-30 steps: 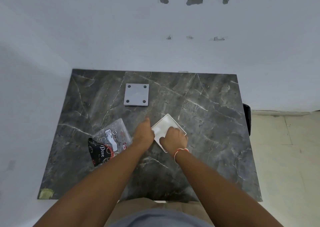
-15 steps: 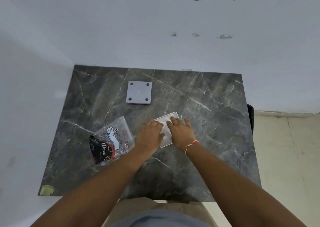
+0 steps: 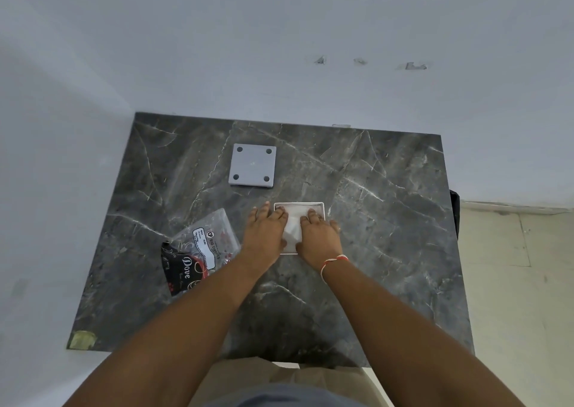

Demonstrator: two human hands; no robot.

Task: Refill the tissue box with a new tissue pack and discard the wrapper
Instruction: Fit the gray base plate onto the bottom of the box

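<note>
Centrally on dark marble tabletop [image 3: 388,220]: white tissue box [image 3: 313,206], open side up, white tissues [image 3: 293,225] inside. Left hand [image 3: 264,236] flat on box's left part, fingers straight, pressing down on tissues. Right hand [image 3: 318,239] flat on right part, fingers likewise straight, pressing; red-and-white thread at wrist. Empty wrapper [image 3: 198,251], clear plastic with black-and-red print, just left of left hand, apart from box. Grey square lid [image 3: 252,169] with four dark dots farther back, well apart from box.
</note>
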